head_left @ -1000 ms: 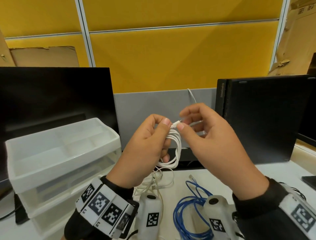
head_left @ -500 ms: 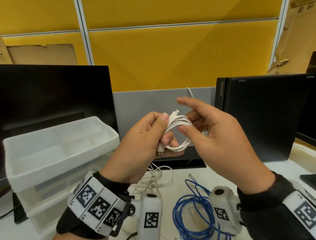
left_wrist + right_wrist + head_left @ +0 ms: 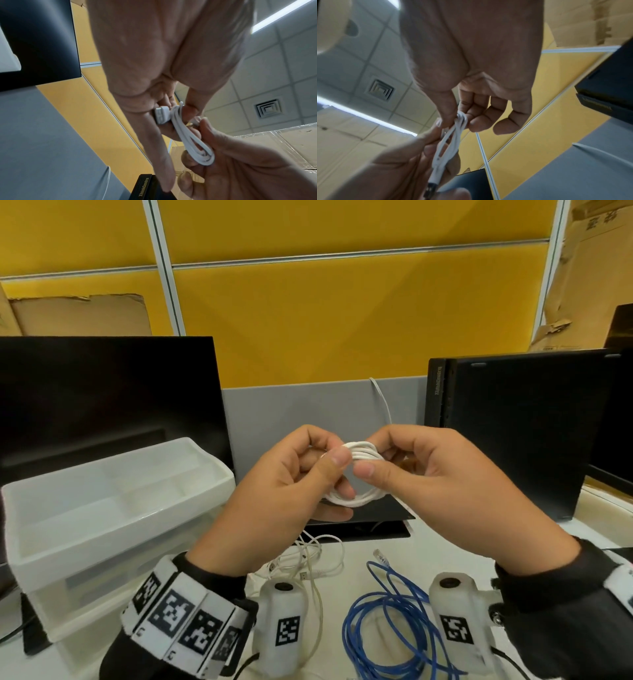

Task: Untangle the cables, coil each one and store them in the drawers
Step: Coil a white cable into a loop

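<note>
Right hand (image 3: 445, 484) now on white cable (image 3: 363, 455)

yellow partition panels (image 3: 342, 313) with metal trim fill the 12 o'clock region, above a grey lower panel (image 3: 294, 412); a thin white wire (image 3: 382, 400) hangs down the grey panel; dark monitor (image 3: 102, 398) at 9 to 10 o'clock, its flat black base (image 3: 363, 525) on the white desk (image 3: 356, 556) near centre; upright black desktop computer (image 3: 520, 433) at 3 o'clock, its edge lettered "thinkcentre" in the left wrist view; brown cardboard (image 3: 78, 314) behind the monitor at 10 o'clock and more cardboard (image 3: 589, 268) at 1 to 2 o'clock; tiled ceiling with a square air vent (image 3: 267, 108) and a strip light (image 3: 281, 14)
</note>
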{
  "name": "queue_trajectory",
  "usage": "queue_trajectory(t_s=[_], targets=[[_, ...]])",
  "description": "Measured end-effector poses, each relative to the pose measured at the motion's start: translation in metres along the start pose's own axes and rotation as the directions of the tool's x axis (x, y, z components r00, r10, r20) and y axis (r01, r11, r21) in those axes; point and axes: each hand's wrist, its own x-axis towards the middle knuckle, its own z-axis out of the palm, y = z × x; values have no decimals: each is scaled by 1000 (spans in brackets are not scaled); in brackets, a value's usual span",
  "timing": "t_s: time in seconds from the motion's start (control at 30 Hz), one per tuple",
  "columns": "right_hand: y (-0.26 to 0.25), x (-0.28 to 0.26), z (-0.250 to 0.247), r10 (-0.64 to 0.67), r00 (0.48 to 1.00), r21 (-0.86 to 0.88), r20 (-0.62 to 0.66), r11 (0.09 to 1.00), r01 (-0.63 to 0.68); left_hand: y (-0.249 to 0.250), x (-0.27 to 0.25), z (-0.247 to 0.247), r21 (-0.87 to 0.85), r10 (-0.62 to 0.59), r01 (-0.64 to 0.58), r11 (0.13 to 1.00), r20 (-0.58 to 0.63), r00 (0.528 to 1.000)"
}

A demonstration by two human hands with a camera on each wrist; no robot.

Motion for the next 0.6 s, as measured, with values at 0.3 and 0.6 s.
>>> queue_trajectory(t_s=[0.3, 0.6], targets=[[8, 1, 2, -62, 998, 51, -31, 997, 63, -2, 3, 9, -381, -212, 225, 897, 77, 974], [16, 5, 19, -340, 904, -381, -259, 896, 228, -4, 7, 16, -448, -214, 185, 875, -16, 977]])
